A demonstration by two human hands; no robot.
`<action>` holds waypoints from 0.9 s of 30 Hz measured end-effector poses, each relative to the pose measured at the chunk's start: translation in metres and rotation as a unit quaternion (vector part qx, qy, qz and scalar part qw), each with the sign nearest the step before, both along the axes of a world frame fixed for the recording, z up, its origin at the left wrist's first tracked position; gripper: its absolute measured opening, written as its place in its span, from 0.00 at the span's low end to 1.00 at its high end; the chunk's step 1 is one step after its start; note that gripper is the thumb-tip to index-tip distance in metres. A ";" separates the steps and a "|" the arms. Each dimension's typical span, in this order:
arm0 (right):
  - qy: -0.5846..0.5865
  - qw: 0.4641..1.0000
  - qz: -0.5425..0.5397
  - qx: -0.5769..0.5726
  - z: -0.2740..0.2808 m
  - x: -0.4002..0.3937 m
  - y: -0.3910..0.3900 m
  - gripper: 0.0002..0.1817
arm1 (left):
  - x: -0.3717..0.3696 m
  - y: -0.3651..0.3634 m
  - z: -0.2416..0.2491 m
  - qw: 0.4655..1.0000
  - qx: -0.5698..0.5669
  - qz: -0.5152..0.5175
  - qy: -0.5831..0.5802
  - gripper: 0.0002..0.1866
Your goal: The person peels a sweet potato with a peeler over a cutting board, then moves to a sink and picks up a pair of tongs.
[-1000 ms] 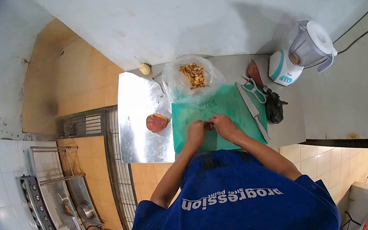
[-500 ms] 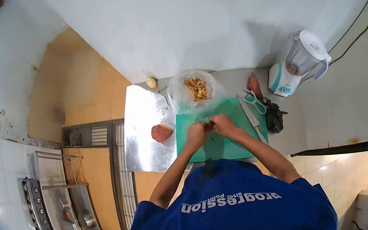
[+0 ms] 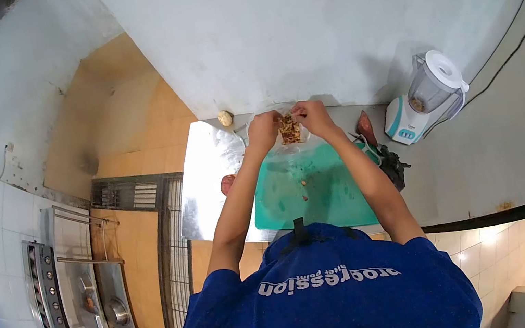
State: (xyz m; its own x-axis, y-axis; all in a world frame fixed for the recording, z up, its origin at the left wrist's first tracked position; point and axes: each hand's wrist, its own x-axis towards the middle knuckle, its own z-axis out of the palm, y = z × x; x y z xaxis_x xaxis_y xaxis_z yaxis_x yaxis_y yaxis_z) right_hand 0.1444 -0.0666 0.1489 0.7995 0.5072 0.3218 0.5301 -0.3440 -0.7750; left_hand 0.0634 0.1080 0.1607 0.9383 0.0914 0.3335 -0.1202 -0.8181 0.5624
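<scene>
My left hand (image 3: 263, 132) is at the left side of a clear plastic bag (image 3: 304, 145), fingers bent inward and pressed together. Facing it, my right hand (image 3: 312, 118) is closed in a pinch over the bag's right side. Small brown and yellow chopped pieces (image 3: 290, 133) lie in the bag between and below both hands. Whatever the fingertips hold is too small to make out. In front of the bag lies a green cutting board (image 3: 322, 185), with a few crumbs (image 3: 303, 185) on it.
A reddish sweet potato (image 3: 228, 184) is partly behind my left forearm; another sweet potato (image 3: 364, 124) lies right. A pale round item (image 3: 225, 118) sits near the wall. A black plastic bag (image 3: 393, 166) lies beside my right forearm. A blender (image 3: 428, 94) stands at the right.
Both hands have moved forward from the cutting board to the plastic bag. Crumbs now show on the board, and my right arm covers the knife.
</scene>
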 end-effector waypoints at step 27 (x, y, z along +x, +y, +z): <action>-0.067 0.972 0.088 -0.208 -0.106 -0.179 -0.085 0.25 | -0.156 -0.045 -0.129 0.985 0.063 -0.157 0.022 0.19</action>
